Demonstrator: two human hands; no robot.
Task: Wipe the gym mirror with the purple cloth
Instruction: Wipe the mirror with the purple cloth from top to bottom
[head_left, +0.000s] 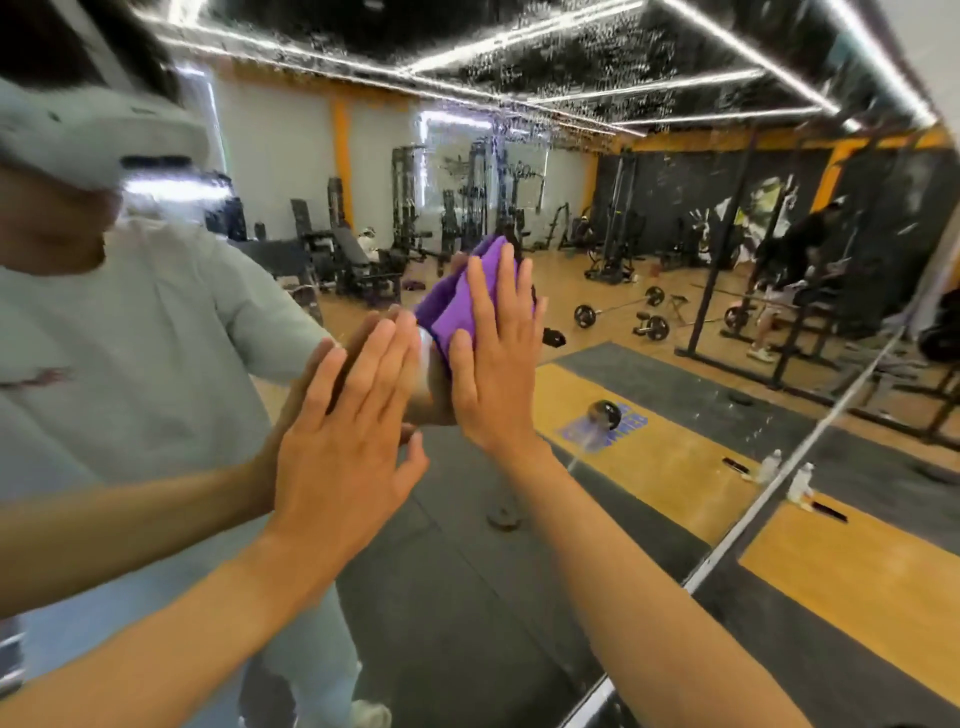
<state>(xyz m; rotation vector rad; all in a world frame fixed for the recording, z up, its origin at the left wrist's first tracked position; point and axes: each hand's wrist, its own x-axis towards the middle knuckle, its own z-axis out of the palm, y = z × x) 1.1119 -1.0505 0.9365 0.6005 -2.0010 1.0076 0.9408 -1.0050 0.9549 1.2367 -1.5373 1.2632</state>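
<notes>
Up close, both hands are raised flat against the mirror (675, 322), which fills nearly the whole head view. The right hand (496, 358) is spread open, fingers pointing up, its palm pressing the cloth (457, 306) against the glass. Nothing is gripped: the fingers lie straight over the purple fabric and pin it in place. The cloth is bunched, and its folds stick out above and to the left of the fingers, with its top edge rising just past the fingertips.

The left hand (348, 441) is empty and also open, fingers together and angled up and to the right, laid on the glass just left of and lower than the cloth. Its fingertips come close to the cloth's left edge; whether they touch it cannot be told. Each hand meets its own reflection at the glass.

Water spots or spray speckle the upper part of the mirror, over the reflected dark ceiling and its light strips. A metal strip (800, 457) runs slantwise down the right side of the view, along the mirror's edge.

Reflected in the glass are the person's pale sweatshirt (130, 338) at left, a wood and dark rubber gym floor, weight machines at the back, a barbell (618, 306) lying on the floor, and a dark rack (727, 234) at right. A spray bottle (800, 480) stands on the floor beside the strip.
</notes>
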